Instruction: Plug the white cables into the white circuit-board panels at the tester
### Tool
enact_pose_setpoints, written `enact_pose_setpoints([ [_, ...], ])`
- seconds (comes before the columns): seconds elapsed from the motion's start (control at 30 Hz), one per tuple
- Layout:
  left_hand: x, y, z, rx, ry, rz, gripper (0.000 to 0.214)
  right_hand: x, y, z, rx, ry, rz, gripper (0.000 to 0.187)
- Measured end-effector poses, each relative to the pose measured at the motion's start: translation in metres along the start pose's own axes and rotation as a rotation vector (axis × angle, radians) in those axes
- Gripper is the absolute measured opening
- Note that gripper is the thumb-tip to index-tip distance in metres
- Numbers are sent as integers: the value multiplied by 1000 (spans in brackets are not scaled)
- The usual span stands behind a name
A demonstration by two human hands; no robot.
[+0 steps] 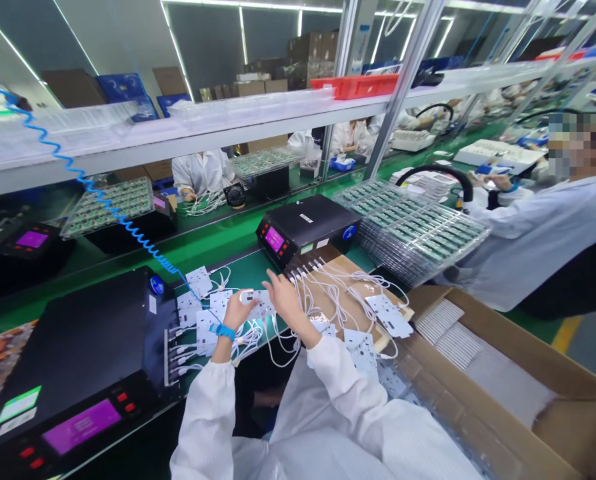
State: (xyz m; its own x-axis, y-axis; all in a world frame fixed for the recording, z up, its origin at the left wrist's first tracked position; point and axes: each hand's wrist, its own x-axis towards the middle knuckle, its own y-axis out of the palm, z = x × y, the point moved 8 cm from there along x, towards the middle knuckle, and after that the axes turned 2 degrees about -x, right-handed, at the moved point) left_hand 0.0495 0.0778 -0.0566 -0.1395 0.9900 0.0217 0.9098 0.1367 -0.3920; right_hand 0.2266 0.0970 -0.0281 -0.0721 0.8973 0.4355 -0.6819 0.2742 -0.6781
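My left hand point(237, 311), a blue wrist strap point(223, 331) round its wrist, pinches a small white circuit board point(263, 304) by its left end. Close to the board's right end is my right hand point(284, 300), its index finger and thumb stretched out and apart; whether it touches the board I cannot tell. White cables hang below the board. More white boards point(207, 332) with cables lie left of and beneath my hands. On the right, several white cables point(334, 293) run from plugs at a black box point(308, 230) to further white boards point(389, 315).
A large black box point(88, 333) with a purple screen stands at left. Stacked clear trays point(418, 227) of boards sit at back right, beside a co-worker point(543, 227). An open cardboard box point(483, 393) is at right. A coiled blue cord point(128, 227) hangs across the left.
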Motion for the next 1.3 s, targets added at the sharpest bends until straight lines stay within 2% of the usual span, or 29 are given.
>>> enact_pose_setpoints([
  [0.1,10,-5,13,44,-42,-66,45,27,-24,-15,-118,51,-54,46],
  [0.2,18,-4,22,75,-74,-74,47,49,-42,-26,-203,90,-30,54],
  [0.37,27,6,27,136,-88,-30,47,63,-49,-22,-475,95,157,60],
  [0.53,30,18,26,226,-90,11,47,54,-50,-6,-601,129,331,62],
  [0.63,31,23,26,267,-88,28,46,28,-53,7,-535,95,407,58],
  [0.73,32,26,26,298,-81,33,46,-13,-58,16,-391,54,461,54],
  [0.93,37,31,25,356,-47,57,47,-98,-62,5,-187,105,556,51],
  [1.13,41,33,22,410,-5,73,49,-167,-46,-8,96,248,619,49],
  [1.3,46,31,22,432,-2,99,44,-208,-30,-2,162,290,701,48],
])
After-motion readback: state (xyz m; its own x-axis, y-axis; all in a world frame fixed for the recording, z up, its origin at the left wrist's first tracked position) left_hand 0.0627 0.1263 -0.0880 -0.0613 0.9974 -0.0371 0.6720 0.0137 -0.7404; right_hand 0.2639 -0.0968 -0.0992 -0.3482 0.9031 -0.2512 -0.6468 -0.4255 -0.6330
